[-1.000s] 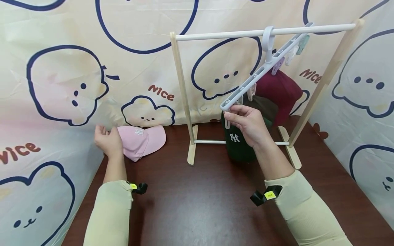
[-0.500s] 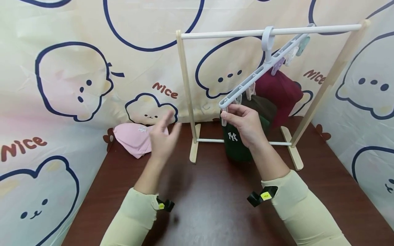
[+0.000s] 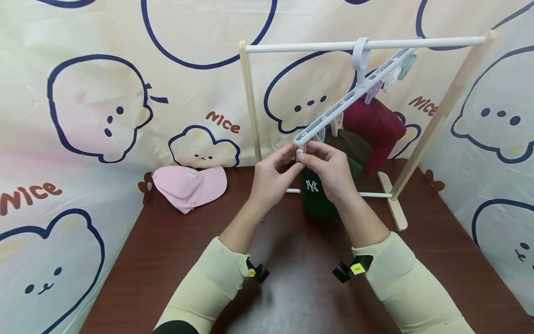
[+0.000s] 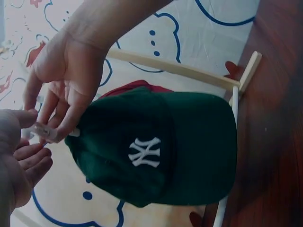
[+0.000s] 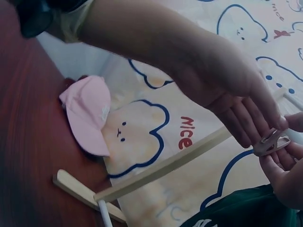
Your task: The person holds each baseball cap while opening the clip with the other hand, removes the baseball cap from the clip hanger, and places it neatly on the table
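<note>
Your head view is evenly bright and fairly sharp, with pale glare on the table [image 3: 137, 269] between your sleeves [image 3: 200, 278] and soft shadows beside them. Both wrist views are dimmer and bluish; in the left one, the clip [image 4: 43, 131] looks soft and the backdrop [image 4: 206, 49] washes out upper left.

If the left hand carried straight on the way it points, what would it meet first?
Likely the clip at the tips of the left hand, then the right hand; exact contact is unclear.

Booth-like setting, cartoon-print sheeting [image 3: 200, 88] behind and beside a brown table [image 3: 301, 264].
</note>
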### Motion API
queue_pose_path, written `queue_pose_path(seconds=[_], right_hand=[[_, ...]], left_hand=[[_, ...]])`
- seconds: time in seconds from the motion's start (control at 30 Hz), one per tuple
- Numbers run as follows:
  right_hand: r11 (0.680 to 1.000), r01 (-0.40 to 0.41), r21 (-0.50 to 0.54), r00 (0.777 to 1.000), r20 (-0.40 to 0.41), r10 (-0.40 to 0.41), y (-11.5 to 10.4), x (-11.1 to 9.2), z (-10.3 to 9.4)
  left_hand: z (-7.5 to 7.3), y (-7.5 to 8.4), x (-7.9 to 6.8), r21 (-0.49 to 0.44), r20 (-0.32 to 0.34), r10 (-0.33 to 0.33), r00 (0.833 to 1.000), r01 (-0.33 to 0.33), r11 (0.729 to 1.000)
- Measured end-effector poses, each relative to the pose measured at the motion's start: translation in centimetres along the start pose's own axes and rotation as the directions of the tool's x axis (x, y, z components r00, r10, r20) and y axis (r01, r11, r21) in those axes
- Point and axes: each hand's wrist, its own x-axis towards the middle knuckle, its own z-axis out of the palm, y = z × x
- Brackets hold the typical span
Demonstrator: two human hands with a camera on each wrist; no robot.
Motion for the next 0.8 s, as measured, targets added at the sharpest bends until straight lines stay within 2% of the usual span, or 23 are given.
queue_pose_path(seconds=[0.13,0.23,0.3,0.33,0.4,0.47,0.5,0.53,0.57,0.63,0.8], right_hand=[[0.995,0.028,-0.092,1.0,-0.01,-0.029,-0.1,-0.3,-0.3],[0.991,0.053,-0.123,0.998,-0.019,-0.056,-0.2,-0.5,-0.4],[0.981,0.115,-0.159,0.991,-0.05,-0.124,-0.2,-0.6,-0.5],[0.968,0.164,-0.19,0.981,-0.074,-0.181,-0.1,-0.6,-0.5],[0.925,0.266,-0.272,0.94,-0.141,-0.312,-0.1,-0.5,-0.8],[0.862,0.338,-0.377,0.875,-0.211,-0.435,-0.2,-0.3,-1.2],[0.833,0.356,-0.424,0.844,-0.236,-0.481,-0.3,-0.2,-1.5],[0.81,0.357,-0.466,0.823,-0.253,-0.509,-0.5,-0.1,-1.7],[0.794,0.35,-0.498,0.813,-0.259,-0.521,-0.7,0.1,-1.9],[0.764,0.324,-0.558,0.816,-0.244,-0.524,-1.0,0.4,-2.2],[0.701,0.244,-0.671,0.877,-0.156,-0.455,-1.2,1.1,-2.4]], left_hand=[[0.7,0.0,0.1,-0.048,-0.041,-0.053,0.998,0.051,0.998],[1.0,0.2,0.1,-0.09,-0.07,-0.107,0.992,0.101,0.991],[1.1,0.3,0.2,-0.122,-0.078,-0.134,0.988,0.124,0.985],[1.0,0.4,0.3,-0.134,-0.08,-0.146,0.986,0.135,0.982],[1.0,0.4,0.4,-0.144,-0.082,-0.165,0.983,0.152,0.978],[0.9,0.4,0.5,-0.148,-0.078,-0.177,0.981,0.164,0.975],[0.8,0.3,0.5,-0.147,-0.076,-0.18,0.981,0.168,0.975],[0.7,0.3,0.5,-0.147,-0.075,-0.182,0.98,0.17,0.974],[0.6,0.3,0.5,-0.149,-0.074,-0.181,0.981,0.169,0.974],[0.5,0.3,0.5,-0.152,-0.072,-0.179,0.981,0.167,0.974],[0.5,0.3,0.3,-0.176,-0.06,-0.173,0.983,0.16,0.971]])
